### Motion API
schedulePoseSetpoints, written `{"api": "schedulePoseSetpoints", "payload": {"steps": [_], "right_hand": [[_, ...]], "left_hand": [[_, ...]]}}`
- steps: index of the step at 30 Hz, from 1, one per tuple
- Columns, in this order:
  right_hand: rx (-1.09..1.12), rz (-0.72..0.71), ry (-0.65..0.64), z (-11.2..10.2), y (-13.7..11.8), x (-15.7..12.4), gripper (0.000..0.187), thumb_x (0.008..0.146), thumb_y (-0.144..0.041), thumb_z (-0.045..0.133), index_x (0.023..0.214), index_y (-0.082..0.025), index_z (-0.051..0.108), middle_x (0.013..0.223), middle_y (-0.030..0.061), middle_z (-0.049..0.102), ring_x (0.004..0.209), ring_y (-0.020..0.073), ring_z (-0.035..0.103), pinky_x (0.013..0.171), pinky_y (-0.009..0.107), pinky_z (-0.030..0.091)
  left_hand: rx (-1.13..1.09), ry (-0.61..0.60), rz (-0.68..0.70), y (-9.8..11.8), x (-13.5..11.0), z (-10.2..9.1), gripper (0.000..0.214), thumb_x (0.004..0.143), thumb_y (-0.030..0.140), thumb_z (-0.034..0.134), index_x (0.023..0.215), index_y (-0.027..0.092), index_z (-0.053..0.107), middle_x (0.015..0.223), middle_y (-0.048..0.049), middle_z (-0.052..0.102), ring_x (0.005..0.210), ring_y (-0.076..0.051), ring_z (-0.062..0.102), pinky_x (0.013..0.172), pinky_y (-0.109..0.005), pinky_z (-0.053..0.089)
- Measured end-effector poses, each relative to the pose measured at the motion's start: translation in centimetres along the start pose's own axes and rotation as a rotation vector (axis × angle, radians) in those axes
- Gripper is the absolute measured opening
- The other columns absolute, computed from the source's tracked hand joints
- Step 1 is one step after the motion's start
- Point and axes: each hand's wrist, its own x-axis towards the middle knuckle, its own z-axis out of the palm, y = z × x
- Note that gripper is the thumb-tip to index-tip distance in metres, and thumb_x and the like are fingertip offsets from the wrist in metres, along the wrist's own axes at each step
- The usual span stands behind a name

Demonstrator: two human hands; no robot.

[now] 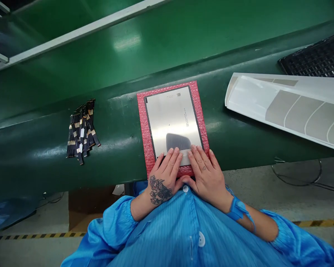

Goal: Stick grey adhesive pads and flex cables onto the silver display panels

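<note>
A flat display panel (pixel 171 115) with a silvery metal back and dark edges lies on a pink bubble-wrap sheet (pixel 145 129) at the table's front edge. My left hand (pixel 164 178), tattooed on its back, rests flat on the panel's near left corner. Flat beside it, my right hand (pixel 207 172) covers the near right corner, a blue strap (pixel 237 208) around its wrist. Both hands have their fingers stretched forward, and the thumbs come close together near my blue coat. The panel's near edge is partly hidden under the fingers.
A pile of dark flex cables (pixel 81 129) lies on the green table (pixel 119 107) to the left. At the right are a white roll of adhesive-like sheets (pixel 289 107) and a black tray (pixel 317 55). A pale rail (pixel 80 31) crosses the far left.
</note>
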Motion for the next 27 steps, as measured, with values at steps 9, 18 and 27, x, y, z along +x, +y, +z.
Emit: {"api": "schedulePoseSetpoints", "payload": {"steps": [9, 18, 27], "right_hand": [[-0.027, 0.228, 0.076, -0.4, 2.2, -1.6, 0.068, 0.098, -0.042, 0.036, 0.154, -0.014, 0.011, 0.155, 0.0207, 0.027, 0.14, 0.0389, 0.033, 0.108, 0.069, 0.025], [0.174, 0.112, 0.304, -2.5, 7.2, 8.8, 0.025, 0.092, -0.025, 0.055, 0.114, -0.019, 0.064, 0.112, 0.0137, 0.07, 0.102, 0.0272, 0.068, 0.086, 0.045, 0.058], [0.343, 0.059, 0.355, -1.4, 7.4, 11.3, 0.014, 0.089, -0.017, 0.058, 0.101, -0.017, 0.067, 0.099, 0.0112, 0.071, 0.093, 0.0226, 0.069, 0.08, 0.039, 0.059]], "left_hand": [[-0.01, 0.037, -0.328, 0.3, -1.0, -0.5, 0.101, 0.077, 0.075, 0.05, 0.149, 0.007, 0.025, 0.148, -0.0258, 0.038, 0.142, -0.039, 0.029, 0.114, -0.056, 0.024], [0.211, 0.335, -0.726, -17.4, -4.0, -8.1, 0.051, 0.086, 0.057, 0.055, 0.12, 0.019, 0.058, 0.135, -0.0176, 0.054, 0.13, -0.039, 0.043, 0.108, -0.057, 0.031], [-0.109, 0.225, -1.172, -23.2, -2.1, -11.9, 0.029, 0.074, 0.043, 0.075, 0.072, 0.017, 0.06, 0.063, 0.0047, 0.055, 0.061, -0.011, 0.051, 0.058, -0.024, 0.04]]}}
